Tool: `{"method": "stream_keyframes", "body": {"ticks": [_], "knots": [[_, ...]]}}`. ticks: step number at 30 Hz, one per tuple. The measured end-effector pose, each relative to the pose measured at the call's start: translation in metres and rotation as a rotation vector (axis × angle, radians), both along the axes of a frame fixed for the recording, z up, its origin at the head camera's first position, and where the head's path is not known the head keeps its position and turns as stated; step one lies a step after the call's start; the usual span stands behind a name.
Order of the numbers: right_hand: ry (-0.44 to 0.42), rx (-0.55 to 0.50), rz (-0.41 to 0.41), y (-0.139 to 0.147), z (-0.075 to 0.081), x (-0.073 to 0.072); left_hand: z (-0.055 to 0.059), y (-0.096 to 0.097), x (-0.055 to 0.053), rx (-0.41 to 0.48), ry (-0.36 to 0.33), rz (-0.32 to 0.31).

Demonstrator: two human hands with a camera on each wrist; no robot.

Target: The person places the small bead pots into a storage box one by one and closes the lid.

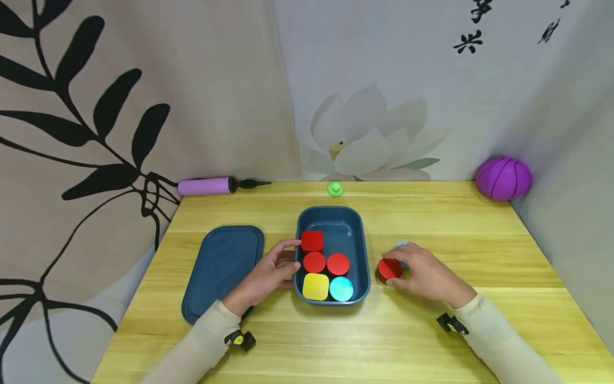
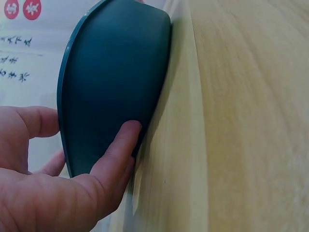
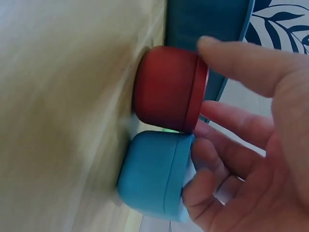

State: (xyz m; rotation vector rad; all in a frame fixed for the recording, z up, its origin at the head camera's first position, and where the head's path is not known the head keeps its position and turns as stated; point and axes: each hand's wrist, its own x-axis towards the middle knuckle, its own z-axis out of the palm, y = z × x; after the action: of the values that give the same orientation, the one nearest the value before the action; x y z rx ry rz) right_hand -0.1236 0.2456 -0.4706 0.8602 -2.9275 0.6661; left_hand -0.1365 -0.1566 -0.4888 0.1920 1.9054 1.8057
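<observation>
A dark blue rectangular box (image 1: 342, 226) stands on the table, holding a red square tin (image 1: 312, 241), two red round tins (image 1: 314, 262) (image 1: 338, 264), a yellow square tin (image 1: 315, 287) and a blue round tin (image 1: 341, 289). My left hand (image 1: 268, 274) holds the box's left side. Some fingertips meet its rim and others lie against its outer wall (image 2: 113, 87). To the right of the box, my right hand (image 1: 422, 272) pinches the lid edge of another red round tin (image 3: 166, 87). Beside that tin is a light blue round tin (image 3: 149, 171), partly hidden under the curled fingers.
Left of the box lies a dark blue lid (image 1: 223, 266), partly under the left arm. Along the back edge are a purple hand pump (image 1: 206, 186), a small green duck (image 1: 335, 189) and a purple ball (image 1: 503, 178). Curtains (image 1: 216, 80) hang behind the table.
</observation>
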Motion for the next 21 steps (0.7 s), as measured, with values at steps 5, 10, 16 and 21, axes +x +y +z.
{"method": "stream_keyframes", "body": {"ticks": [5,10,16,21], "knots": [[0.001,-0.005,0.012,0.000,0.000,0.000,-0.002,-0.001,0.000,-0.004,0.001,-0.005],[0.000,-0.043,-0.009,0.001,0.006,-0.003,-0.001,-0.001,0.000,-0.006,0.001,-0.003],[0.016,-0.104,0.000,0.000,0.017,-0.011,0.000,-0.001,0.000,-0.002,0.002,-0.001],[0.019,-0.168,0.026,-0.005,0.027,-0.019,0.000,-0.001,-0.001,-0.002,-0.002,-0.001]]}}
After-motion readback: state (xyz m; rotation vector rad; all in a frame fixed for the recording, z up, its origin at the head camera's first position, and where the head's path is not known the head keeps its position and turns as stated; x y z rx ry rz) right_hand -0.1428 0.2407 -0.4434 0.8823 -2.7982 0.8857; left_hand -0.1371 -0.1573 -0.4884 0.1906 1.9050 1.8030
